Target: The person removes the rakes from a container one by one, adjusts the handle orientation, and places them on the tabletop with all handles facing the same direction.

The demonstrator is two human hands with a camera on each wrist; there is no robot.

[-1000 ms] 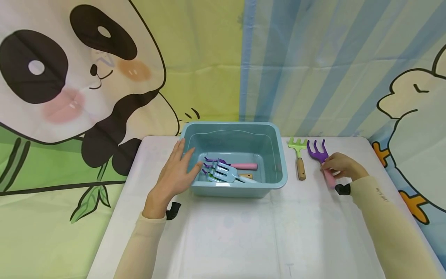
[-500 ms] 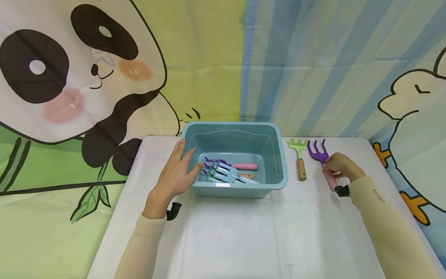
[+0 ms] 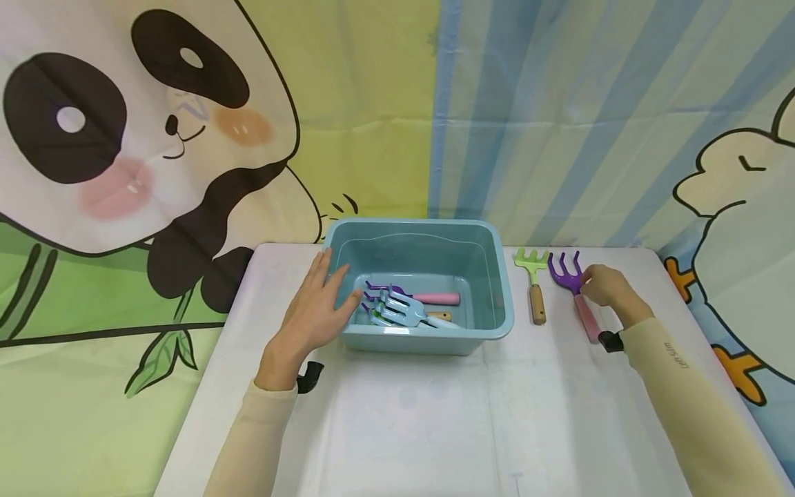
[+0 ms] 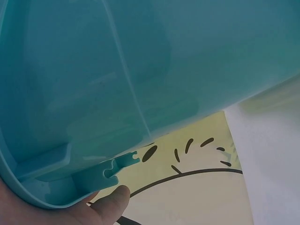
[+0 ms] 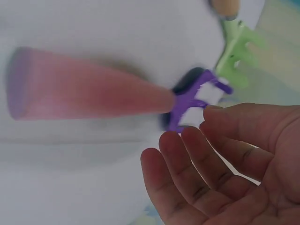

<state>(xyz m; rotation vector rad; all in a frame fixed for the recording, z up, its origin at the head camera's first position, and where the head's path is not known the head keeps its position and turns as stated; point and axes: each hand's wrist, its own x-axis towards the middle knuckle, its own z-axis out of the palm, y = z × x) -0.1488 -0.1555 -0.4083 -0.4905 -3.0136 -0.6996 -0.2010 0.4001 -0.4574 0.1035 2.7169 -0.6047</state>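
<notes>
My left hand (image 3: 310,310) rests with fingers extended along the left rim of a light blue plastic basin (image 3: 410,343). In the left wrist view, its fingers (image 4: 112,204) lie against the outside of the rim. My right hand (image 3: 610,293) is beside the neck of a purple garden hand fork with a pink handle (image 3: 586,319), which lies on the table. Seen from the right wrist, the fingers are loosely bent and hold nothing, with the pink handle (image 5: 93,86) apart from them. Left of that fork lies a green hand rake (image 3: 537,304) with a wooden handle.
Several small garden tools lie in the basin, among them a light blue fork (image 3: 404,310) and one with a pink handle (image 3: 437,299). The white-covered table (image 3: 422,421) meets a printed cloth backdrop (image 3: 366,117) at the back.
My right hand has let go of the purple fork's pink handle and shifted slightly up towards its neck. The fork has settled slightly nearer to me. The left hand has stayed on the rim.
</notes>
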